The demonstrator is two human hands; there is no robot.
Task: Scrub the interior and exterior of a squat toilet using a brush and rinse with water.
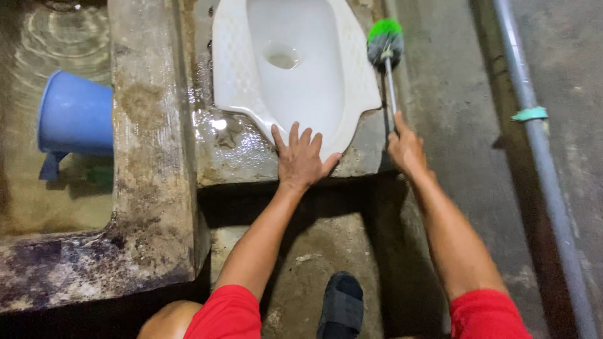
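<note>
Kneeling or crouching over a raised concrete step [239,157], the person reaches forward with both bare arms, red sleeves [229,314] showing at the bottom of the view. The left hand [301,160] lies flat and open, fingers spread, palm down on the near rim of a white squat toilet [295,69] that is set into the step; the hand holds nothing and simply presses on the rim where it meets the wet concrete. The right hand [405,147] is closed around the thin metal handle of a toilet brush [385,47], its grip wrapped low on the shaft. The handle runs up and away from the hand, along the right edge of the toilet, and the brush head, grey bristles with a bright green top, rests against the outer right rim of the bowl, near its far end.

The bowl is clean white with a drain hole near its middle. The concrete around it is wet and stained, with a bright glint of light on the water just left of the left hand. To the left, past a thick, dirty concrete wall [147,163], is a water tank [56,201] with rippled water, and a blue plastic scoop [75,116] floats or lies tilted in it. On the right, a grey pipe [534,138] runs along the floor [452,113], with a green band around it. A dark sandal [341,307] shows on the lower floor between the arms.
</note>
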